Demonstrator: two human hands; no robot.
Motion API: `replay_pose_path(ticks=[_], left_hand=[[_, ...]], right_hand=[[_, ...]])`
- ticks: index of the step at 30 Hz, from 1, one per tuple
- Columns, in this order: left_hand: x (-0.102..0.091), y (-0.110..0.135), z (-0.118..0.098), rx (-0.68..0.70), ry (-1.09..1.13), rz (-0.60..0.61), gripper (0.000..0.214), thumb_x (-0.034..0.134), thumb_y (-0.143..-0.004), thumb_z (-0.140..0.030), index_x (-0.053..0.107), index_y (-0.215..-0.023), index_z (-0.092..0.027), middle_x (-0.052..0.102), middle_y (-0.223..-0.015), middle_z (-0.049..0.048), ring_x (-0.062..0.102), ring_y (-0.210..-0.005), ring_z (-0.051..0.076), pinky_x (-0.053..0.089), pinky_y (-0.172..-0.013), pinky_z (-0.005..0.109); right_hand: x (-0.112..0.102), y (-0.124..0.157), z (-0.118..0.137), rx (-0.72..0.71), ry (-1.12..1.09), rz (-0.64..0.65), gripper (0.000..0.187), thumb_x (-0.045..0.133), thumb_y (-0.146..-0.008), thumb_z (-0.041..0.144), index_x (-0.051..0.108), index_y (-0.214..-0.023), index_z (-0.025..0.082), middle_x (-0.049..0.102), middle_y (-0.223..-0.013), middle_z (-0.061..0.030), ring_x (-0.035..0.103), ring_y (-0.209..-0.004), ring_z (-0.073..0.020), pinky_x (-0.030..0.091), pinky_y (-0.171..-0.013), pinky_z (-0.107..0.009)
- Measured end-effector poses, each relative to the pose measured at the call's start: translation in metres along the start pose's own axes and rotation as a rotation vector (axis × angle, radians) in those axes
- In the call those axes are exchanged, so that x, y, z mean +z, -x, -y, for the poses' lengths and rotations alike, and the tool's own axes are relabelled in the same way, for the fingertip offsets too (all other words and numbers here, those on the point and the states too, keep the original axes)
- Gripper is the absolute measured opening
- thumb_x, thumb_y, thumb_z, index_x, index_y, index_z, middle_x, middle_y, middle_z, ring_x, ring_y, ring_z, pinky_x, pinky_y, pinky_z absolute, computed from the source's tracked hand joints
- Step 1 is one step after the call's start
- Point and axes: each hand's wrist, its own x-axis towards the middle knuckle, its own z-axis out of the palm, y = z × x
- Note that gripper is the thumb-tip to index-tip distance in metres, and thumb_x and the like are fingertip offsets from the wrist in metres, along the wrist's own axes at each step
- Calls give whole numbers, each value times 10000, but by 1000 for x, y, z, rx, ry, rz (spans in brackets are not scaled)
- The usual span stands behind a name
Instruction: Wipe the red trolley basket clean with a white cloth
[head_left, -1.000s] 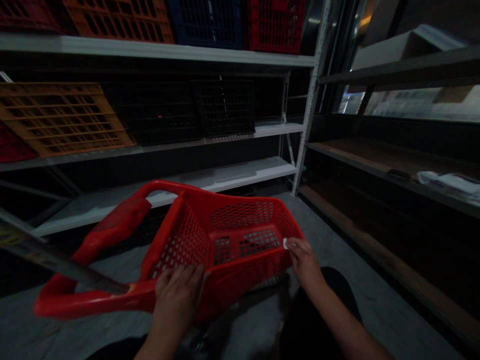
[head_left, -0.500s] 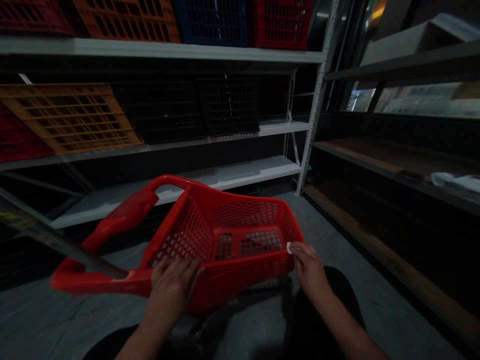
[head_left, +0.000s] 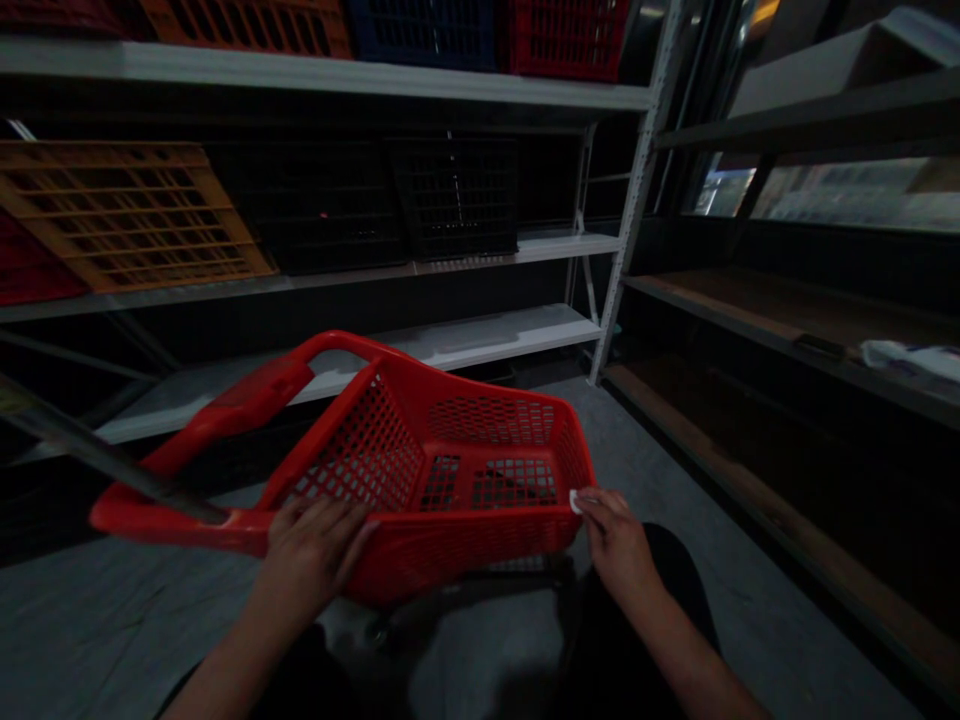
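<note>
A red plastic shopping basket with a big loop handle is tilted in front of me above the grey floor. My left hand lies on its near rim at the left, fingers spread over the edge. My right hand is at the near right corner of the rim, its fingertips pinched on a small white scrap pressed against the basket. The inside of the basket looks bare.
White metal shelving runs across the back, holding an orange crate and black crates; more crates sit on the top shelf. Dark wooden shelves line the right side. A thin metal bar crosses at left.
The basket has shifted slightly left and its handle has swung lower. My left hand slid left along the rim. My right hand stays at the corner with the white scrap.
</note>
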Motion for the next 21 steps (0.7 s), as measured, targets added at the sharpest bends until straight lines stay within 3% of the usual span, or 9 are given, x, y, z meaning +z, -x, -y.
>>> replay_pose_path(ticks=[3,5,8,12,15,17,21], left_hand=[[-7,-1,-1,-50,-7,7,236,479,-816,-345,638,-914,-202,698,-885,71,615,-823,245,300,-918,517],[-12,-5,-15,-81,-5,-14,282,494,-805,-330,602,-1029,-198,670,-1030,88,604,-912,261,179,-992,605],[-12,-19,-62,-63,98,-8,400,496,-814,-323,499,-1195,-198,578,-1214,99,548,-1063,251,78,-1044,614],[-3,-45,-142,-58,357,-4,443,503,-824,-375,482,-1217,-170,592,-1191,94,521,-1100,236,112,-1076,548],[8,-58,-178,-97,491,65,380,512,-829,-363,517,-1171,-197,618,-1133,72,542,-1042,220,128,-1070,529],[15,-60,-187,-154,549,96,268,521,-832,-311,566,-1085,-233,653,-1014,29,562,-960,196,169,-1050,507],[27,-53,-182,-214,572,101,163,512,-838,-218,605,-970,-244,651,-873,4,559,-871,171,281,-946,438]], right_hand=[[-6,6,-6,0,27,6,295,457,-803,72,665,-974,193,629,-997,-94,576,-928,-219,506,-803,-418],[-6,9,-4,-16,29,10,268,482,-818,107,653,-1004,197,619,-1034,-93,568,-953,-218,504,-814,-413],[-1,11,4,-35,22,-7,231,515,-828,133,655,-998,202,621,-1009,-86,575,-930,-205,514,-796,-387],[10,12,25,-86,-25,18,254,495,-845,103,654,-1002,227,623,-958,-69,578,-890,-182,523,-761,-352],[13,17,37,-132,-75,87,291,483,-852,92,626,-1061,237,615,-974,-66,568,-907,-178,521,-767,-338],[10,21,37,-146,-93,107,308,477,-854,89,613,-1086,241,616,-978,-66,569,-910,-180,520,-769,-336],[1,26,20,-117,-75,63,298,483,-849,87,622,-1060,246,617,-957,-64,571,-897,-189,518,-762,-353]])
